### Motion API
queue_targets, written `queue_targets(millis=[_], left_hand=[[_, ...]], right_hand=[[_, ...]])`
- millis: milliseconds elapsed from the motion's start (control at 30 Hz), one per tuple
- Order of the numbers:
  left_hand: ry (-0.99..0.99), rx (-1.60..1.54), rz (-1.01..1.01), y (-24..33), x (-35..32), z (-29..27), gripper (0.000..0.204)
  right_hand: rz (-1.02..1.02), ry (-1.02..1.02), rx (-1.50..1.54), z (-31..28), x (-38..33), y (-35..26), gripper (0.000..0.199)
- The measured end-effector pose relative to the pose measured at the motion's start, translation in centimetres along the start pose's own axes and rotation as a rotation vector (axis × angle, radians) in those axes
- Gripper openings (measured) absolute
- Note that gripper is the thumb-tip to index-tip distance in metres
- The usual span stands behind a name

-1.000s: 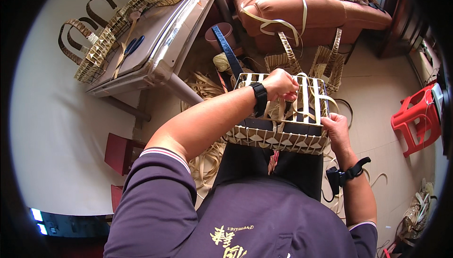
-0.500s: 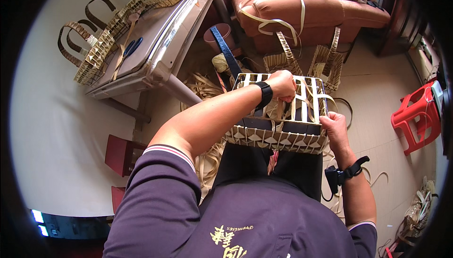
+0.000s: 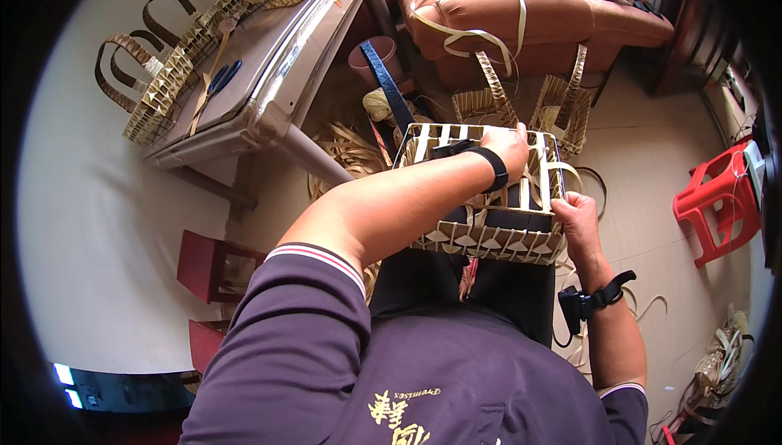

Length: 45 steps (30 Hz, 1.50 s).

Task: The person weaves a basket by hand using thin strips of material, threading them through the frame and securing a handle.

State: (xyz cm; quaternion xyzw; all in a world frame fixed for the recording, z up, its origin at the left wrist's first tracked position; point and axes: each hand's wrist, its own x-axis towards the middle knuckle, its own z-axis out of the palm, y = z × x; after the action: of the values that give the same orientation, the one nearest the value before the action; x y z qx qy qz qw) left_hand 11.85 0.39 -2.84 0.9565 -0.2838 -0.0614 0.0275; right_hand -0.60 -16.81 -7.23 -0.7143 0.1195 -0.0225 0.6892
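Now, across the lap in black trousers (image 3: 415, 282), a rectangular, wire-edged basket of cream and brown strips (image 3: 489, 241) is supported. Its near right corner is pinched by the right hand (image 3: 577, 210); whatever is grasped by the left hand (image 3: 507, 150), near the far rim, cannot be told. Lightness, a stiff rim and bendable strips are suggested; corners are best gripped.

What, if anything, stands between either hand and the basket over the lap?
Nothing visible does. The right hand grips the basket at its near right corner; the left hand is over its pale strips, with no other object seen between, though exact contact is hidden.
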Motion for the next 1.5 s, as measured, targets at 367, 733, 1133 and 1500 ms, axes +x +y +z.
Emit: queue_targets(millis=[367, 733, 1133, 1500], left_hand=[[-0.413, -0.856, -0.142, -5.5, 1.3, -2.0, 0.075], [-0.006, -0.097, -0.004, -6.1, -4.3, -4.3, 0.021], [-0.069, -0.019, 0.106, -5.7, -0.6, -5.3, 0.025], [0.628, -0.549, -0.149, -12.1, -7.5, -0.8, 0.027]], right_hand=[[-0.020, -0.006, 0.036, 0.2, -0.5, -0.6, 0.026], [-0.036, -0.046, 0.060, 0.0, -0.6, -0.5, 0.028], [-0.055, -0.043, 0.024, -0.4, 0.0, -0.6, 0.025], [-0.022, -0.057, 0.063, 1.0, -1.1, -1.9, 0.020]])
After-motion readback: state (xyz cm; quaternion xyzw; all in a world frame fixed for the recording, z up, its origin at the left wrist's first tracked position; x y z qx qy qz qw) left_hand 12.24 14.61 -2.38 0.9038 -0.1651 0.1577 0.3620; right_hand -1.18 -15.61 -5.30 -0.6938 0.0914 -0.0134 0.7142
